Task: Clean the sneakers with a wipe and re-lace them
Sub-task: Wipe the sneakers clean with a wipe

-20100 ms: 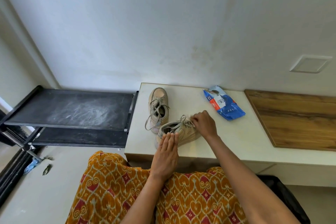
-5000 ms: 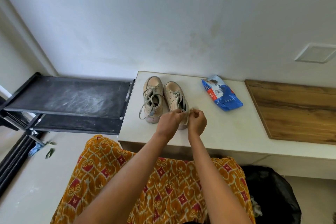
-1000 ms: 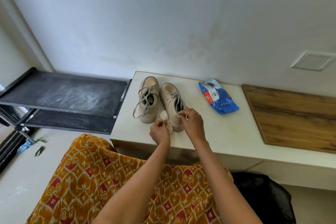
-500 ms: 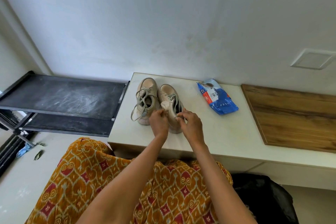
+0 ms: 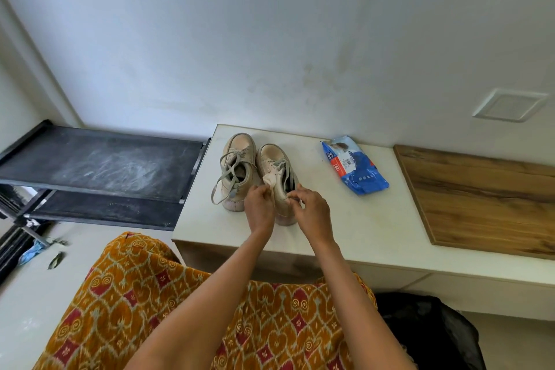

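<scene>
- Lacing step, by my judgement: right hand [image 5: 310,210] pinches the right sneaker's [image 5: 277,180] lace end at frame centre.
- Left hand [image 5: 259,204] grips a crumpled wipe [image 5: 269,180] against that sneaker.
- Next: thread the lace end through an eyelet; left sneaker [image 5: 237,170] beside it hangs loosely laced.

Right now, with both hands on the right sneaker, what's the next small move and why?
Probably draw the wipe in the left hand along the right sneaker while the right hand steadies its collar: the wipe already lies on its side, and the lace looks loose.
</scene>
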Available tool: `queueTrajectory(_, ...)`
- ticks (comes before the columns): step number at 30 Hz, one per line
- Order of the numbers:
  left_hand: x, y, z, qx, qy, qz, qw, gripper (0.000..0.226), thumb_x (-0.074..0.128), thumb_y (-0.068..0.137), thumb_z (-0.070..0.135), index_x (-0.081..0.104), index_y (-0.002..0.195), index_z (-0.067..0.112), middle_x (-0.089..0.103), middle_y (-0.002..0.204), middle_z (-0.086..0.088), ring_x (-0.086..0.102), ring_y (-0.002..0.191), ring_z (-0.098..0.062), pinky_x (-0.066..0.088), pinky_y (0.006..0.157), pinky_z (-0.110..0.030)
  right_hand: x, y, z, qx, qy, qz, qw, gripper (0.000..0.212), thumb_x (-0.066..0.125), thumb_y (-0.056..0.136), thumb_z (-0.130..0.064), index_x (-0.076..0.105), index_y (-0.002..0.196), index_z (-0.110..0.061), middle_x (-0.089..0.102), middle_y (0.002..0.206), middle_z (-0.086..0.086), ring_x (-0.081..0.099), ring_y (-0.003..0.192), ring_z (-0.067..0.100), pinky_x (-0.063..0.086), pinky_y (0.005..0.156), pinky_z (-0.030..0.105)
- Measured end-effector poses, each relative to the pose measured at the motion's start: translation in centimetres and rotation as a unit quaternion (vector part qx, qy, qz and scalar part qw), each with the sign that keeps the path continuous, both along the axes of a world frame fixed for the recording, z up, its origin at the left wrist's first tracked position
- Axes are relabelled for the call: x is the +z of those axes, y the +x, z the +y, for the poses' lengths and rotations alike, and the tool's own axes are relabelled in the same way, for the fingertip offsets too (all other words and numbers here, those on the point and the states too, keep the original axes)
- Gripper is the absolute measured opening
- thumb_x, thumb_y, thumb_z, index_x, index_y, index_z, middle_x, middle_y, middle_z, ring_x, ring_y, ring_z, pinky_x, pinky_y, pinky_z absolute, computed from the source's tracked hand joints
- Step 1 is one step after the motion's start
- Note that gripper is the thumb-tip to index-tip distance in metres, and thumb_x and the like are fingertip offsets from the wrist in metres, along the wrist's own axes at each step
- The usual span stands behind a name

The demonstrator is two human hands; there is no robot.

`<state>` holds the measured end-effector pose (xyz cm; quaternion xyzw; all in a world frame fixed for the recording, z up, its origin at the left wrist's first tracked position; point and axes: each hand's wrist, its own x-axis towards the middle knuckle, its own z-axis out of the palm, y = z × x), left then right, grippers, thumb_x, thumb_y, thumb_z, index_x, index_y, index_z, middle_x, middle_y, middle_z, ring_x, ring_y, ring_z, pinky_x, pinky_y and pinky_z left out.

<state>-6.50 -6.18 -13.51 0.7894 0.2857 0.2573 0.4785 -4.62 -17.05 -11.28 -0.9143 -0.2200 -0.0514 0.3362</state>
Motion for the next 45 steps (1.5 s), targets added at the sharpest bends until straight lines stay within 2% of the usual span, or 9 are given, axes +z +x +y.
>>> queueTrajectory(5,-1.4,-2.6,-1.2,-0.078,0.039,-0.09,0.992,0.013,0.056,0.091,0.003,0.067,0.097,0.001,0.056,0.083,-0.004,0.053,0.07,-0.009,0.049,0.063,-0.016,-0.1,-0.1,-0.3,0.003,0.005,-0.003,1.0,0.023,0.061,0.09,-0.019,0.068,0.111,-0.013,0.065,0.121,0.006,0.06,0.109,0.017,0.043,0.089,0.02)
queueTrajectory(9,-2.3,-2.8,-1.1,-0.086,0.043,-0.086,0.992,0.01,0.061,0.088,0.005,0.069,0.094,0.004,0.06,0.08,-0.003,0.058,0.07,-0.014,0.052,0.063,-0.023,-0.1,-0.2,-0.3,0.008,-0.012,-0.01,1.0,0.025,0.058,0.092,-0.021,0.066,0.114,-0.013,0.063,0.124,0.006,0.058,0.113,0.018,0.041,0.091,0.02)
queueTrajectory(13,-1.1,-1.8,0.0,-0.056,-0.004,-0.079,0.995,0.01,0.063,0.086,0.006,0.07,0.094,0.003,0.064,0.085,-0.006,0.057,0.072,-0.01,0.047,0.065,-0.013,-0.8,-1.5,0.1,0.003,-0.073,-0.057,0.996,0.034,0.048,0.097,-0.02,0.055,0.129,-0.011,0.051,0.139,0.009,0.04,0.135,0.024,0.038,0.109,0.035)
queueTrajectory(18,-1.1,-2.4,-0.5,-0.055,-0.007,-0.073,0.996,0.009,0.062,0.087,0.005,0.069,0.092,0.005,0.059,0.083,0.002,0.055,0.071,-0.004,0.047,0.067,-0.01,-2.2,-3.1,0.6,0.006,-0.128,-0.127,0.983,0.06,0.009,0.101,-0.041,0.04,0.139,-0.007,0.041,0.146,0.009,0.027,0.141,0.021,0.018,0.115,0.04)
queueTrajectory(22,-1.9,-3.7,-2.8,-0.099,0.008,-0.105,0.99,0.008,0.063,0.086,0.004,0.069,0.088,0.007,0.061,0.08,0.002,0.059,0.069,-0.007,0.051,0.065,-0.016,-1.9,-2.4,0.0,-0.015,-0.126,-0.132,0.983,0.053,0.019,0.1,-0.036,0.047,0.135,-0.009,0.046,0.142,0.008,0.032,0.139,0.021,0.016,0.116,0.04)
queueTrajectory(29,-1.1,-0.8,-2.1,0.03,-0.151,-0.083,0.985,0.004,0.061,0.089,0.011,0.065,0.089,0.01,0.064,0.079,-0.001,0.059,0.073,-0.012,0.046,0.067,-0.018,-1.7,-2.4,-0.2,-0.063,-0.097,-0.154,0.981,0.046,0.028,0.098,-0.033,0.06,0.124,-0.013,0.06,0.129,0.003,0.046,0.131,0.023,0.028,0.112,0.044)
queueTrajectory(33,-0.8,1.2,0.1,0.019,-0.149,-0.039,0.988,0.011,0.062,0.089,0.016,0.067,0.091,0.006,0.067,0.082,-0.005,0.058,0.074,-0.012,0.045,0.067,-0.02,-1.7,-1.9,-0.2,-0.065,-0.089,-0.166,0.98,0.047,0.026,0.099,-0.033,0.064,0.119,-0.015,0.064,0.124,0.002,0.048,0.129,0.023,0.027,0.113,0.045)
queueTrajectory(38,-0.5,0.0,-1.2,-0.021,-0.1,-0.093,0.99,0.003,0.064,0.088,0.012,0.065,0.087,0.01,0.064,0.076,0.001,0.058,0.068,-0.006,0.047,0.063,-0.013,-2.5,-2.1,-0.2,-0.067,-0.075,-0.174,0.98,0.051,0.021,0.101,-0.036,0.062,0.122,-0.015,0.061,0.128,0.001,0.044,0.133,0.022,0.026,0.114,0.044)
queueTrajectory(45,-1.2,0.6,-0.9,0.001,-0.131,-0.055,0.99,0.005,0.062,0.088,0.013,0.064,0.086,0.01,0.066,0.08,-0.006,0.063,0.076,-0.019,0.052,0.073,-0.032,-2.7,-1.9,-0.1,-0.07,-0.073,-0.177,0.979,0.044,0.029,0.098,-0.032,0.062,0.122,-0.016,0.061,0.128,0.0,0.043,0.133,0.022,0.024,0.114,0.043)
